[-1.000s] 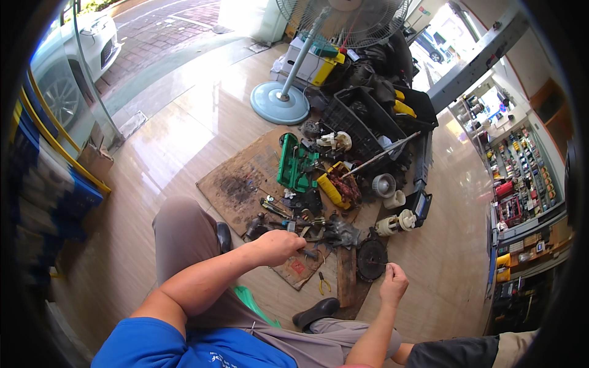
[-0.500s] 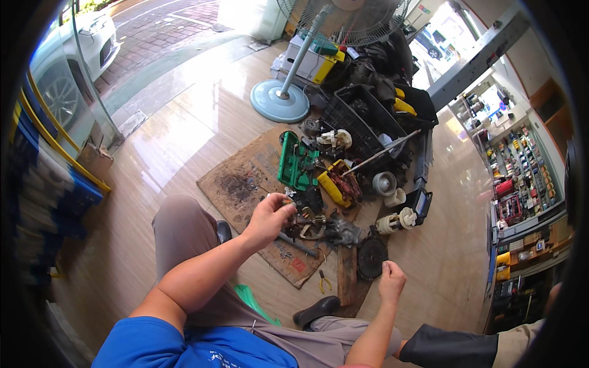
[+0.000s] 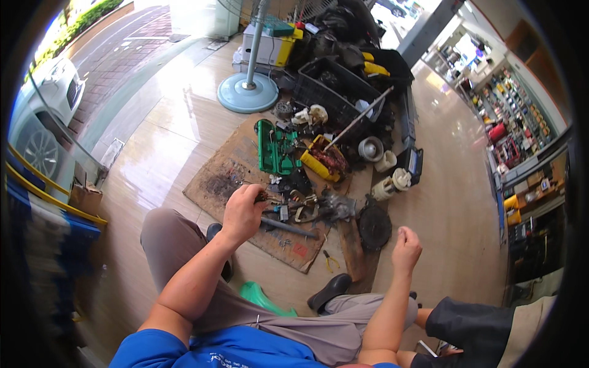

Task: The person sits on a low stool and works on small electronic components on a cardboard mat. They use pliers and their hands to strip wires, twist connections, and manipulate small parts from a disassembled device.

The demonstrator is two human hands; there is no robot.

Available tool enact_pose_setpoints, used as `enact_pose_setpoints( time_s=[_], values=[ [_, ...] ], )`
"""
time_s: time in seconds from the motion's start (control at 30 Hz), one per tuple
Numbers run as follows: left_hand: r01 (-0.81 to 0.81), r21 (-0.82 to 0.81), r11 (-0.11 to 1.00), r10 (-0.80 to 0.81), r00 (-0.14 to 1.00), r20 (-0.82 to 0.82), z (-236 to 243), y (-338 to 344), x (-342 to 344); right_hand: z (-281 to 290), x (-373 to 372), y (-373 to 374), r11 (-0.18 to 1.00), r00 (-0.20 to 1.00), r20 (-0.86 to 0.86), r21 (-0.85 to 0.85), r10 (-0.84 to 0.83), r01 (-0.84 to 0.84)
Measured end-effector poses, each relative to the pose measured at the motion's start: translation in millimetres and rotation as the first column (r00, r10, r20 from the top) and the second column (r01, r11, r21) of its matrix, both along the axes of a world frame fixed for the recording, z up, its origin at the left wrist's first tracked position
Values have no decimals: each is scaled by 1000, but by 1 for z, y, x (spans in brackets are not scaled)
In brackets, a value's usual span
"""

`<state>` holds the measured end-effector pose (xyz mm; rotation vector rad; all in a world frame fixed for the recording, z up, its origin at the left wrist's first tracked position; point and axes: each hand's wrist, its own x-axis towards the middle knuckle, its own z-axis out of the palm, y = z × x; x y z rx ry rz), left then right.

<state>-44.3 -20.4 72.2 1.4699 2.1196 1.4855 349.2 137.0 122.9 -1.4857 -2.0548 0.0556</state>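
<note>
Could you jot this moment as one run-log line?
Left hand: raised over cardboard, grip unclear; right hand: curled, right of black disc, contents unclear; nearby: open green case, yellow-handled pliers

Black disc (image 3: pixel 375 227) — green case (image 3: pixel 266 148)

Head-worn view (fisheye), facing down, hands (image 3: pixel 242 212) (image 3: pixel 406 250) near
</note>
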Motion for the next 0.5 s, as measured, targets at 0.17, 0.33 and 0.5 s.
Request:
enact_pose_setpoints(
  time_s=[0.17, 0.33, 0.5],
  values=[
    [178, -69, 982, -179, 984, -4, -7, 12, 8, -5, 34, 3, 988, 990, 5, 51, -143, 143],
    [330, -210, 920, -246, 906, 345, 3, 6, 11, -9, 40, 5, 970, 981, 3, 148, -196, 194],
    [520, -206, 829, -347, 767, 540, -3, 10, 10, -6, 52, 9, 952, 969, 2, 186, -246, 241]
  ],
)
